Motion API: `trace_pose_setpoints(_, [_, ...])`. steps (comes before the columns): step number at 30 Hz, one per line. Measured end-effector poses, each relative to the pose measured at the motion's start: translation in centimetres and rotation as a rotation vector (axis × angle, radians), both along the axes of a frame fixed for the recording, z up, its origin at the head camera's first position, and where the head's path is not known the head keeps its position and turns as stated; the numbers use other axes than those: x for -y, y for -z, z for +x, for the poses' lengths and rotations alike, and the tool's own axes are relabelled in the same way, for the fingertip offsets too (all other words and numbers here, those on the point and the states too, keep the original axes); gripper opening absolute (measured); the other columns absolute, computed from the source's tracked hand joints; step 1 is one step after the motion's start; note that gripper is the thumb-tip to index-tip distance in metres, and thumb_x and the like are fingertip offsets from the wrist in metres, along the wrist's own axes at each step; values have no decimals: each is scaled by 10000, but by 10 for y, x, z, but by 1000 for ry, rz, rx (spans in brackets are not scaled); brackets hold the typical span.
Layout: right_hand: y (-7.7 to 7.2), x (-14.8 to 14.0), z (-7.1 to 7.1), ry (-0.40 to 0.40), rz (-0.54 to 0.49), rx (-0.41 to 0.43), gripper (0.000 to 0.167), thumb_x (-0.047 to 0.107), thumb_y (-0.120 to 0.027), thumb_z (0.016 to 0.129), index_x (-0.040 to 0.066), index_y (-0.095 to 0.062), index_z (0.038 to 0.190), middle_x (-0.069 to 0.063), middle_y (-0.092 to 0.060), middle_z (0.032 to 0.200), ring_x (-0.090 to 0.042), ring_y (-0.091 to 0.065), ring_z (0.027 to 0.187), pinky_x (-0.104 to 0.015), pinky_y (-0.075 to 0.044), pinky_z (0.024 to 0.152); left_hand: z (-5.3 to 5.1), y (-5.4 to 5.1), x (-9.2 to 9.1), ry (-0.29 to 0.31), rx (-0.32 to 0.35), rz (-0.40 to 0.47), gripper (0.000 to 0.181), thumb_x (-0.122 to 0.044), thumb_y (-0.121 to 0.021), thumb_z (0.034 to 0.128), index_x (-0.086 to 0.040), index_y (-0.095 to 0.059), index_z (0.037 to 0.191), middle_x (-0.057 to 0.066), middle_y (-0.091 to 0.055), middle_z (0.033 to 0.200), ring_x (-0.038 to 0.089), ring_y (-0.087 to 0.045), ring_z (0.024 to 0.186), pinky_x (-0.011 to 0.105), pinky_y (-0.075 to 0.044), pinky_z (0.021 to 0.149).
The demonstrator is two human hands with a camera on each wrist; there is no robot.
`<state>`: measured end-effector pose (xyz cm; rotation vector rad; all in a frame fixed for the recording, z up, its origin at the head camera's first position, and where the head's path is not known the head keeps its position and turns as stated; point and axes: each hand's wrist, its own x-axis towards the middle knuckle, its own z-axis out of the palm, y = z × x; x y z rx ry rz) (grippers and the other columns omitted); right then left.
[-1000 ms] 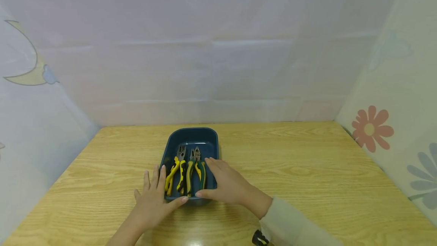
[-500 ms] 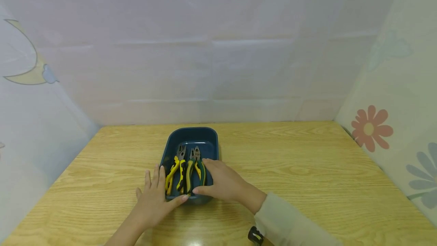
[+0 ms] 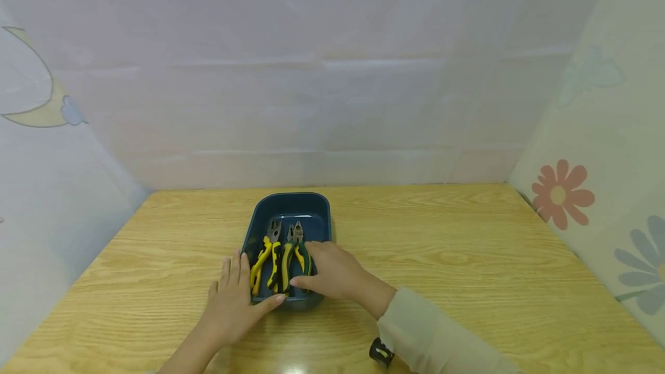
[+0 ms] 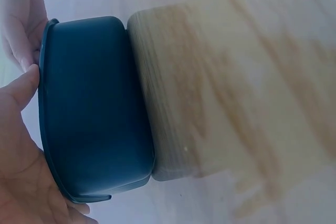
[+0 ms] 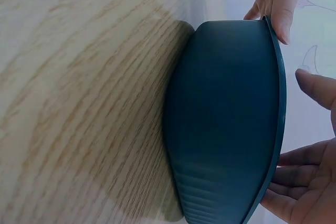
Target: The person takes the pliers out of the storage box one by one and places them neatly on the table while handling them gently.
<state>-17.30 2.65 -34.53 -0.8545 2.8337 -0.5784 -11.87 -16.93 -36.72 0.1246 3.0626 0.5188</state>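
Can see green-and-yellow pliers (image 3: 288, 258) lying in a dark blue tray (image 3: 314, 224), beside yellow-and-black pliers (image 3: 276, 263). Find the right hand (image 3: 335, 273) over the tray's right rim with thumb and fingers parted; cannot tell whether touching any handle. Find the left hand (image 3: 231, 305) on the near-left corner with 4 fingers extended.

left grip (image 3: 227, 309): fingers straight, thumb stretched sideways; right grip (image 3: 336, 271): thumb apart from the fingers.

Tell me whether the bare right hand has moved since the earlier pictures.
Yes: the right hand has moved left, judged against the dark blue round-cornered tray.
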Motion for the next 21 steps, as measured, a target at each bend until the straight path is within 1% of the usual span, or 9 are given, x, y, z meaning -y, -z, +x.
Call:
trace_pose_setpoints(5, [0,3,-1,15,-3,-3,720,514,-543,773,9,-410,1268,-120,-442,1250,-260,-428,1117,-393,-389,859,0,0,-1,9,13,-4,1062,-703,-383,725,99,-57,1340,255,44,1387,416,21,1245,647,-137,869])
trace_pose_setpoints(9, [-1,6,-2,25,-21,-7,677,468,-554,790,-20,-434,1243,-134,-495,1193,-238,-501,1039,-363,-419,826,-1,0,-2,14,-1,16,1070,-702,-395,720,112,-69,1334,277,12,1380,435,-47,1235,631,-184,868])
trace_pose_setpoints(13, [-2,8,-2,41,-21,3,653,443,-561,795,-35,-447,1226,-117,-617,978,-164,-606,767,-347,-446,781,0,0,-3,22,-1,43,1078,-703,-402,716,121,-73,1329,282,13,1377,454,-96,1220,620,-205,868])
trace_pose_setpoints(14, [-2,9,-2,46,-18,9,648,438,-562,797,-37,-449,1223,-99,-641,879,-138,-607,668,-341,-456,760,0,0,-3,26,1,46,1079,-702,-401,717,123,-70,1328,282,19,1377,458,-104,1217,618,-209,869])
trace_pose_setpoints(16, [-3,11,-2,61,-7,19,636,431,-563,799,-36,-456,1217,-76,-645,768,-99,-574,543,-333,-468,726,0,0,-4,26,4,52,1079,-698,-406,718,126,-68,1326,281,25,1378,467,-131,1206,612,-217,870])
trace_pose_setpoints(17, [-3,12,-3,68,-4,23,625,425,-565,799,-37,-464,1209,-67,-639,726,-86,-555,506,-326,-474,703,0,0,-4,25,5,54,1079,-695,-412,719,127,-66,1325,282,26,1377,472,-144,1199,609,-223,869])
trace_pose_setpoints(18, [-3,14,-3,76,4,20,610,421,-565,801,-36,-478,1195,-72,-637,753,-77,-548,512,-314,-479,676,0,-1,-4,22,9,56,1078,-692,-417,719,128,-65,1325,282,28,1377,477,-156,1193,607,-229,867])
trace_pose_setpoints(20, [-4,17,-4,96,8,38,560,404,-566,806,-33,-512,1152,-40,-602,658,-73,-510,453,-276,-476,591,0,-1,-4,18,18,61,1079,-688,-423,720,126,-55,1325,284,34,1376,479,-165,1188,601,-241,865])
trace_pose_setpoints(21, [-5,19,-4,107,11,43,524,394,-570,806,-27,-536,1116,-33,-590,652,-75,-503,449,-259,-466,548,0,-2,-3,18,24,63,1081,-688,-421,720,126,-50,1325,286,38,1374,480,-165,1187,597,-248,864])
